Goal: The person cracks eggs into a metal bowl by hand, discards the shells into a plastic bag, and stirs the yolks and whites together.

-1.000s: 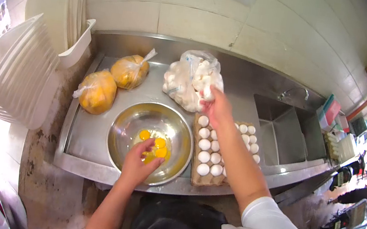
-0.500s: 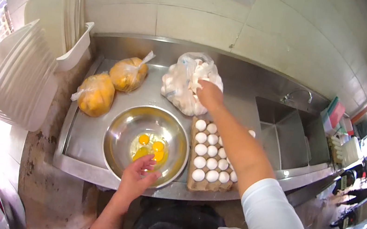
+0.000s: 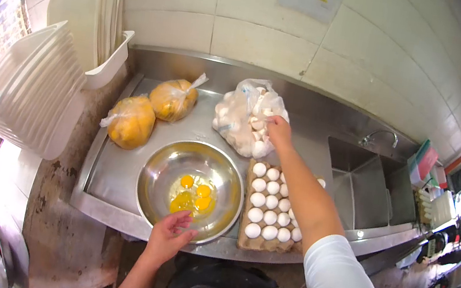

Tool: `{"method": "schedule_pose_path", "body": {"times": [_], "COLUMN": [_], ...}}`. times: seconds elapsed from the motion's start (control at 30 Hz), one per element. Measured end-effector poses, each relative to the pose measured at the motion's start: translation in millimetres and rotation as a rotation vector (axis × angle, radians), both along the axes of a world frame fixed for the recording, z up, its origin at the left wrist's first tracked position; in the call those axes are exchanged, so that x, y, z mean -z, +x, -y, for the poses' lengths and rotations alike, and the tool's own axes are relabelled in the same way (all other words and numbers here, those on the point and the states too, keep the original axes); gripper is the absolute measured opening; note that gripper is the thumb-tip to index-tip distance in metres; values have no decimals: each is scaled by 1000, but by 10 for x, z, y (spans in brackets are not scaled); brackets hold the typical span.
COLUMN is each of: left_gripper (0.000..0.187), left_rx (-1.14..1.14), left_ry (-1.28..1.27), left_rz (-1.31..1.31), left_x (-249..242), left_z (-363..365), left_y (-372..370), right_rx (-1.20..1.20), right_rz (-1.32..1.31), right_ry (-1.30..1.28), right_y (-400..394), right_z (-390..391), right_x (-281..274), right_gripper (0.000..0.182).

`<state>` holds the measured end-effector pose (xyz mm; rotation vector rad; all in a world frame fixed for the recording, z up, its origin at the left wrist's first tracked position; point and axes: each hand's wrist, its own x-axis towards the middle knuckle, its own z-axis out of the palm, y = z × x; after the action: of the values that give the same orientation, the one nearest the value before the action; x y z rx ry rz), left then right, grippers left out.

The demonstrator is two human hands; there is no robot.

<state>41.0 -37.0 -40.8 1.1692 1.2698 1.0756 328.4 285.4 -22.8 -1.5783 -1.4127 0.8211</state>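
A wide metal bowl (image 3: 160, 163) holds several raw yolks (image 3: 204, 191) in clear egg white. Over its near rim is my left hand (image 3: 170, 234), fingers apart and empty. My right hand (image 3: 277, 130) is at the right side of a clear plastic bag (image 3: 242, 107) full of white eggshells; its fingers are bent together at the plastic, and what they hold is too small to make out. Right of the bowl, a cardboard tray (image 3: 252, 242) carries rows of whole white eggs (image 3: 255, 214), partly hidden under my right forearm.
Two tied bags of orange-yellow contents (image 3: 131, 123) lie at the left of the steel counter (image 3: 114, 178). White plastic tubs (image 3: 32, 87) and lids (image 3: 77, 16) stand further left. To the right are a double sink (image 3: 348, 184) and a faucet (image 3: 382, 132).
My right hand has pulled back a little toward the right edge of the shell bag, where more shells now show. The whole view has shifted slightly; my left hand stays over the bowl's rim.
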Motion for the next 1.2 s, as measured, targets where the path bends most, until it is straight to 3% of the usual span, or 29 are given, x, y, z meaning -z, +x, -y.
{"method": "schedule_pose_path", "body": {"times": [0.03,0.1,0.2,0.33,0.53,0.63,0.9,1.0,1.07,1.2], "left_gripper": [54,53,53,52,48,48,47,48,47,45], "left_rx": [1,20,31,28,28,4,94,111,95,17], "left_ry": [3,-10,-3,-9,-15,2,11,-37,-34,-54], "left_rz": [1,5,-22,-4,47,59,93,48,48,106], "left_x": [4,16,-11,-2,55,74,125,3,43,72], "left_z": [-3,-13,-29,-15,27,40,-80,-64,-36,93], "left_y": [-3,-10,-12,-6,-47,-57,70,101,74,-2], "right_rx": [1,-50,-89,-21,48,60,-102,-110,-131,-108], "right_rz": [1,-397,-509,-588,-642,-672,-501,-340,-8,40], "right_ry": [3,-131,-192,-322,-146,-174,-259,-271,-198,-113], "right_y": [17,55,90,114,136,339,471,295,197,134], "right_z": [21,61,57,31,119,174,286,199,111,-81], "right_x": [-25,-60,-105,-133,-301,-359,-286,-309,-257,-114], "right_gripper": [25,26,29,29,33,33,35,31,29,24]}}
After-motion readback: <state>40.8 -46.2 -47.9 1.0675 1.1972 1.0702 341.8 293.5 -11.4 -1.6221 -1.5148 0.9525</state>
